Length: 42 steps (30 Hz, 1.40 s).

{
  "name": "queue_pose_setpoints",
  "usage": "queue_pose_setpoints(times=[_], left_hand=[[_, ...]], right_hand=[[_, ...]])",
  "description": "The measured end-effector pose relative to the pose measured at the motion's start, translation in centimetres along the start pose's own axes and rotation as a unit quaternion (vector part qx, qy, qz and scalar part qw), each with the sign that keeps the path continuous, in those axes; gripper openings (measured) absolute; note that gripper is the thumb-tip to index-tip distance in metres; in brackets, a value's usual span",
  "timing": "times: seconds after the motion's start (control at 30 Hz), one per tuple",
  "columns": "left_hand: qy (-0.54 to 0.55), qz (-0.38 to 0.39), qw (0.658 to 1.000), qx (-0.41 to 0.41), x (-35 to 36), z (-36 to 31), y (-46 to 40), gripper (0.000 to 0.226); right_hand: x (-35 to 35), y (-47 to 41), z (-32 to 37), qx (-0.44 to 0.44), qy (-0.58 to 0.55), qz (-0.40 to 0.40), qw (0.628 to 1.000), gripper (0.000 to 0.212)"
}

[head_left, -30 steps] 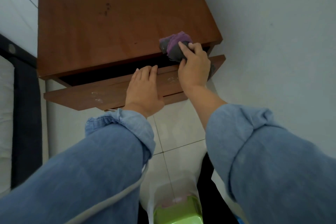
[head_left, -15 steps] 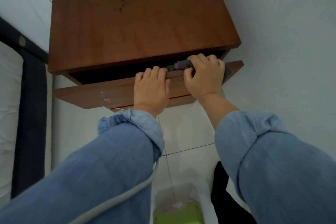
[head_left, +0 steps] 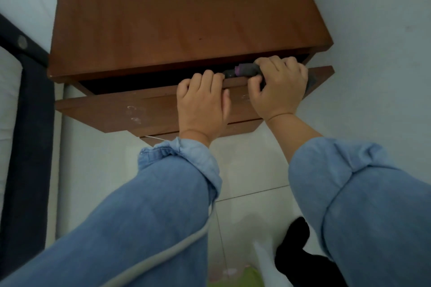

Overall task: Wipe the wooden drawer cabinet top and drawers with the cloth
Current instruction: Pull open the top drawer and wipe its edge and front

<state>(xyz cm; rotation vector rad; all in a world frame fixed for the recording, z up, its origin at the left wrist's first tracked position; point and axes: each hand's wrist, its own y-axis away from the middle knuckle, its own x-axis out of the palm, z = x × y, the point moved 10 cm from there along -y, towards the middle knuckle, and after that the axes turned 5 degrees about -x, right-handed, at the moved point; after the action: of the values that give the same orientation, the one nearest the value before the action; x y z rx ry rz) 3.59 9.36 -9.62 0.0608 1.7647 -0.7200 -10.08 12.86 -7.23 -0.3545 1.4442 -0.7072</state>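
A brown wooden drawer cabinet (head_left: 177, 18) stands against a pale wall, seen from above. Its top drawer (head_left: 112, 109) is pulled out a little, leaving a dark gap under the top. My left hand (head_left: 201, 105) grips the drawer front's upper edge near the middle, fingers curled over it. My right hand (head_left: 279, 87) is closed on a grey and purple cloth (head_left: 242, 70), pressing it on the drawer's upper edge toward the right end. Most of the cloth is hidden under my fingers.
A pale wall (head_left: 377, 53) runs close along the cabinet's right side. A dark bed frame (head_left: 25, 123) and white bedding lie to the left. White floor tiles (head_left: 245, 170) lie below, with a green object (head_left: 233, 279) and a black item (head_left: 296, 251) at the bottom.
My right hand brought the cloth down from the cabinet top's front right corner onto the drawer's upper edge. My left hand stayed on the drawer front, now curled over the edge.
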Motion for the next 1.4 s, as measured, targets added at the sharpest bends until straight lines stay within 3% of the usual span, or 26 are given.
queue_pose_setpoints(times=[0.23,0.53,1.1,1.4], left_hand=[[0.024,0.053,0.998,0.015,0.1,-0.1,-0.3,0.034],[0.015,0.038,0.999,0.031,0.3,0.0,-0.2,0.032],[-0.019,-0.154,0.988,0.009,-0.3,-0.3,-0.3,0.031],[-0.025,-0.192,0.981,0.0,-0.6,-0.2,0.2,0.034]], right_hand=[[0.4,-0.3,-0.1,0.048,0.032,0.065,0.996,0.022],[0.1,-0.3,0.2,0.048,0.059,0.042,0.996,0.019],[-0.7,0.4,-0.1,-0.026,-0.002,-0.158,0.987,0.021],[-0.7,0.5,0.1,-0.036,-0.004,-0.154,0.987,0.03]])
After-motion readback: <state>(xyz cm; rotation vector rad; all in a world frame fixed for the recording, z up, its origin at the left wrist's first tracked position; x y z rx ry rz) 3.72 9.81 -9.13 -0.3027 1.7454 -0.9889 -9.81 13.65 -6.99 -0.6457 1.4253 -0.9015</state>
